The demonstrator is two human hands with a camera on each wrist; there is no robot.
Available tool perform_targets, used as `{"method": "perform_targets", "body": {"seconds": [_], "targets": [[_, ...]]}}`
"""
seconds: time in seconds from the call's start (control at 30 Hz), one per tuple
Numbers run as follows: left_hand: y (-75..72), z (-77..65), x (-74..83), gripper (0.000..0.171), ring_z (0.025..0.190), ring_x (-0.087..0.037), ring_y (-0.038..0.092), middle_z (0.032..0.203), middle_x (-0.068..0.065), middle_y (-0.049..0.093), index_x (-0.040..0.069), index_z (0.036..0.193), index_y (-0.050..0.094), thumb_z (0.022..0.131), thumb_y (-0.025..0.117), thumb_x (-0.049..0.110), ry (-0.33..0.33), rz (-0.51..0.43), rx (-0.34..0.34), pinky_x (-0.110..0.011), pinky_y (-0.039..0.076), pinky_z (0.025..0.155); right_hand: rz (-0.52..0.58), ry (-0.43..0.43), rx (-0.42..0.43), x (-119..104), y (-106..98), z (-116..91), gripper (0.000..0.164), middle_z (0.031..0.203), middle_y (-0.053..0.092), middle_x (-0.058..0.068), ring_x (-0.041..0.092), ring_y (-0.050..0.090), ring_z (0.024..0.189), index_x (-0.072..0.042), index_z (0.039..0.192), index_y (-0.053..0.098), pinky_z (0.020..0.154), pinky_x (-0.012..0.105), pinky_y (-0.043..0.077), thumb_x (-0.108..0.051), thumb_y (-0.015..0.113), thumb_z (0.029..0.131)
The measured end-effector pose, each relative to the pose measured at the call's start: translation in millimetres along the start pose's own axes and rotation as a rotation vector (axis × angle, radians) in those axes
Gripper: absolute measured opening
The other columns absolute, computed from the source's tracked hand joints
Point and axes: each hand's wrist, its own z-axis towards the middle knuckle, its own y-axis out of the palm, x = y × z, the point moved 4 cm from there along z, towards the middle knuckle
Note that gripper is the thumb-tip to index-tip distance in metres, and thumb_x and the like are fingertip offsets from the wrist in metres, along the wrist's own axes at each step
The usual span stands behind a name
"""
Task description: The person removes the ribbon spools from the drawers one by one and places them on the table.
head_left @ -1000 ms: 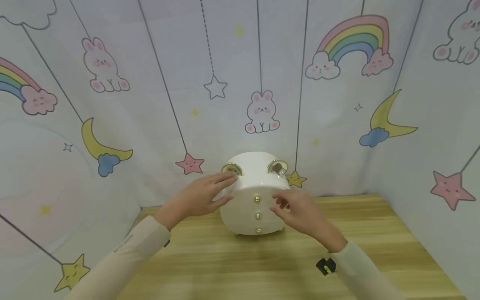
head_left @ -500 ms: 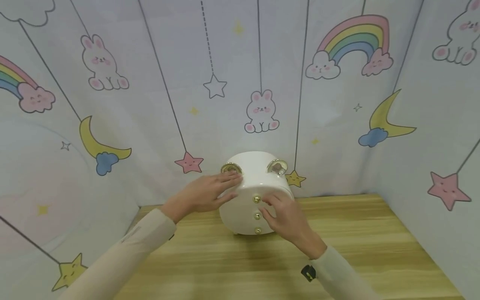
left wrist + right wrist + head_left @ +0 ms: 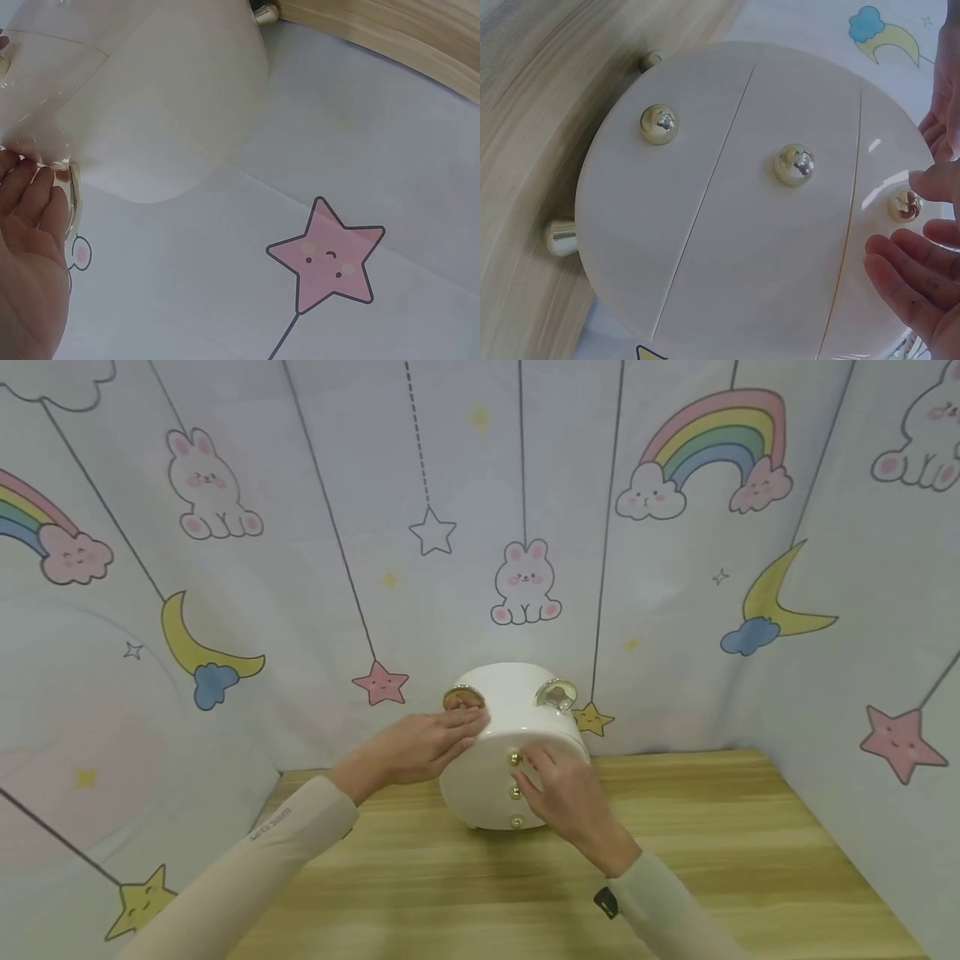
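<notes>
Cream long sleeves (image 3: 285,843); small grey lettering on left; bare hands.

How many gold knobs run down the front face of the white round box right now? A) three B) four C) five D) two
A: the right wrist view shows the white round box with three gold knobs, one on each drawer front, and the right hand's fingertips beside the top one.

We see a round white box (image 3: 495,777) of glossy, smooth plastic at the centre of the head view, its front set with three small polished gold metal knobs (image 3: 795,164) that mirror the light. Its short feet (image 3: 561,238) look like shiny gold metal too. Beneath it lies a light wooden table (image 3: 720,860), smooth and matt, grain showing. Behind hangs a pale printed cloth backdrop (image 3: 315,527), matt and faintly creased.
</notes>
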Motion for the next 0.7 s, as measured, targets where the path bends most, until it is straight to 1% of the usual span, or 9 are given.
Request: {"method": "perform_targets", "body": {"seconds": [0.17,0.37,0.5,0.6,0.7], "targets": [[1.0,-1.0,1.1,0.052,0.153,-0.028,0.046,0.170,-0.005,0.038,0.013,0.163,0.038,0.116,0.033,0.033,0.006,-0.009,-0.006,-0.049,0.050,0.116,-0.007,-0.011,-0.006,-3.8,2.8,1.6,0.030,0.093,0.075,0.002,0.017,0.074,0.083,-0.008,0.101,0.071,0.071,0.029,0.062,-0.019,0.091,0.082],[0.8,-1.2,0.3,0.051,0.152,-0.027,0.048,0.168,-0.005,0.042,0.012,0.162,0.041,0.115,0.036,0.031,0.019,0.009,0.012,-0.049,0.050,0.116,-0.057,-0.016,-0.011,-6.2,7.3,1.8,0.031,0.087,0.072,0.000,0.015,0.071,0.075,-0.009,0.100,0.068,0.064,0.027,0.059,-0.020,0.091,0.081],[1.4,-1.2,-1.2,0.051,0.154,-0.025,0.046,0.168,-0.004,0.042,0.013,0.162,0.041,0.115,0.036,0.032,0.024,0.017,0.011,-0.048,0.049,0.117,-0.096,-0.018,0.001,-8.1,9.6,2.4,0.034,0.085,0.070,0.000,0.014,0.069,0.071,-0.009,0.098,0.067,0.058,0.026,0.057,-0.021,0.093,0.080],[2.2,-1.1,-2.2,0.051,0.154,-0.024,0.045,0.169,-0.003,0.041,0.013,0.162,0.041,0.115,0.035,0.033,0.020,0.014,0.009,-0.047,0.048,0.118,-0.100,-0.014,0.014,-10.0,11.0,3.2,0.033,0.083,0.068,0.000,0.014,0.067,0.067,-0.009,0.096,0.065,0.054,0.025,0.054,-0.019,0.093,0.080],[2.4,-0.8,-2.1,0.051,0.153,-0.025,0.046,0.168,-0.004,0.042,0.013,0.162,0.041,0.115,0.035,0.032,0.022,0.013,0.014,-0.047,0.050,0.116,-0.090,-0.008,0.027,-11.2,12.5,3.8,0.031,0.083,0.067,0.001,0.013,0.065,0.065,-0.008,0.094,0.064,0.053,0.024,0.052,-0.015,0.091,0.081]]}}
